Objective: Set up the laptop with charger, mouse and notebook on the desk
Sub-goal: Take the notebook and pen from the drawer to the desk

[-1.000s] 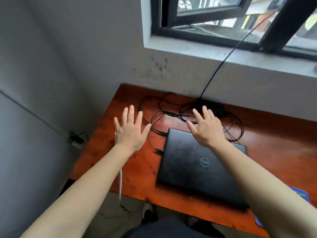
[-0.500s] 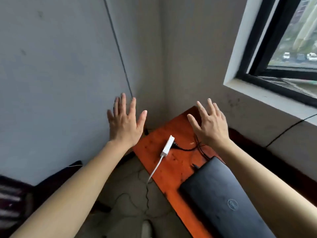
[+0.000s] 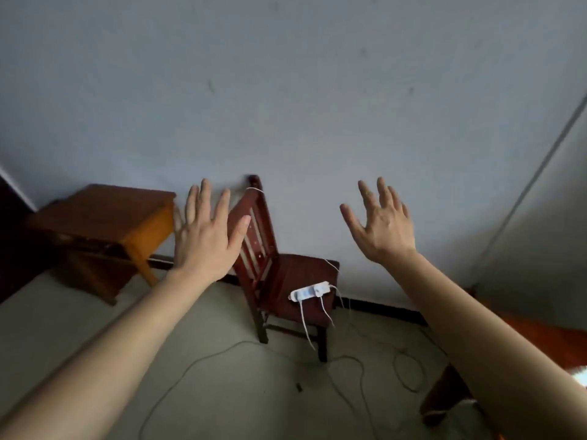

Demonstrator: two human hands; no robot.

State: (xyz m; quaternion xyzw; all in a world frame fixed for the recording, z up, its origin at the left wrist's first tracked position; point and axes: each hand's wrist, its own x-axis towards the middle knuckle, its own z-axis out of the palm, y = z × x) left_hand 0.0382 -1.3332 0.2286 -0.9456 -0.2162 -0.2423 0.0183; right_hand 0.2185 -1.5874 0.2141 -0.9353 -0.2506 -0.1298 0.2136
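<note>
My left hand and my right hand are raised in front of me, fingers spread, both holding nothing. Behind them is a dark red wooden chair with a white power strip lying on its seat, white cords hanging off it. Only a corner of the orange desk shows at the right edge, behind my right forearm. The laptop, mouse and notebook are out of view.
A small brown wooden table stands against the grey wall at the left. Thin cables loop across the pale floor below the chair. A dark desk leg stands at the lower right.
The view has swung left, away from the desk and window to the wall, chair and small table. The laptop has left the frame. Both hands stay raised and spread.
</note>
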